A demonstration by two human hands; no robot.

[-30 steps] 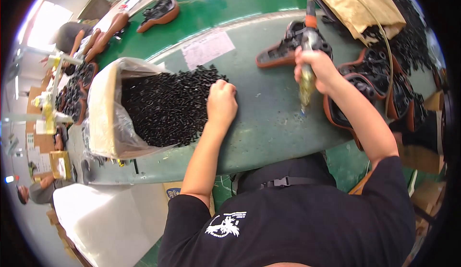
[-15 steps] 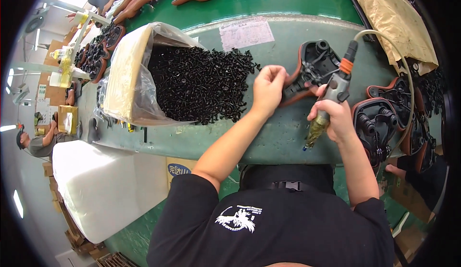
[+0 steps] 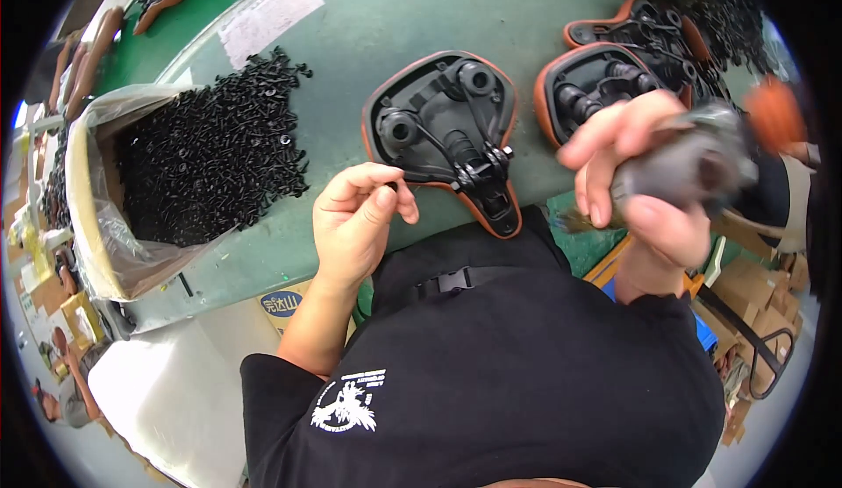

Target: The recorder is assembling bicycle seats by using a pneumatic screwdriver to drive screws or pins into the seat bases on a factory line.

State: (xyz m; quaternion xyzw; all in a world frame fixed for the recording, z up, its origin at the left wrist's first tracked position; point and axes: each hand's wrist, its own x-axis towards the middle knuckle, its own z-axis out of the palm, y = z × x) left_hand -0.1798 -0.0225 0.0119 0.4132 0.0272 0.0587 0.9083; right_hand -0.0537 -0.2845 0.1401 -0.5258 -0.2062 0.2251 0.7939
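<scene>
An upturned bicycle saddle lies on the bench in front of me, its black underside, springs and clamp showing inside a brown rim. Beside its left edge, my left hand pinches a small black screw between thumb and fingertips. Right of the saddle and raised, my right hand grips a grey power screwdriver with an orange band near its end. Motion smears the tool, and its tip cannot be made out.
A lined box on its side spills a heap of black screws at the left. More upturned saddles crowd the back right. A paper sheet lies on the green bench. Other people are at the far left.
My view has turned to the right. The saddle now lies nearer me with its nose toward my body. My left hand has come away from its rim, and the screwdriver is raised to the right.
</scene>
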